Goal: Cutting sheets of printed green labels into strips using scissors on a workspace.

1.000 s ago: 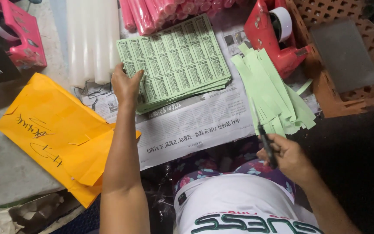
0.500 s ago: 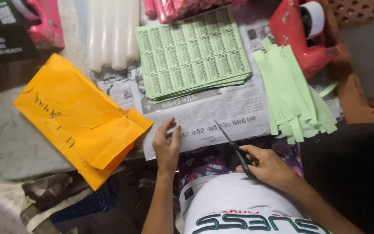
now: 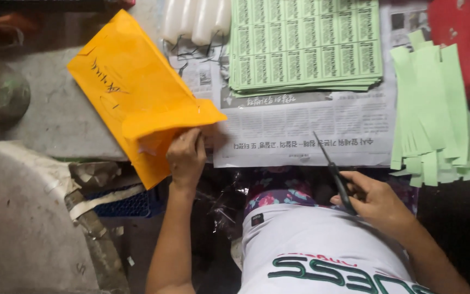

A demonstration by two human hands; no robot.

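Left hand pinching the orange envelope edge, right hand gripping closed-looking scissors, a decent pile of green strips cut, thick stack of label sheets left.

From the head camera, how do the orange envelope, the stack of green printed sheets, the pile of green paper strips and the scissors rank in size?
1. Orange envelope and stack of green printed sheets: look about alike, and the stack is cut off at the top edge.
2. Pile of green paper strips.
3. Scissors, in the right hand.
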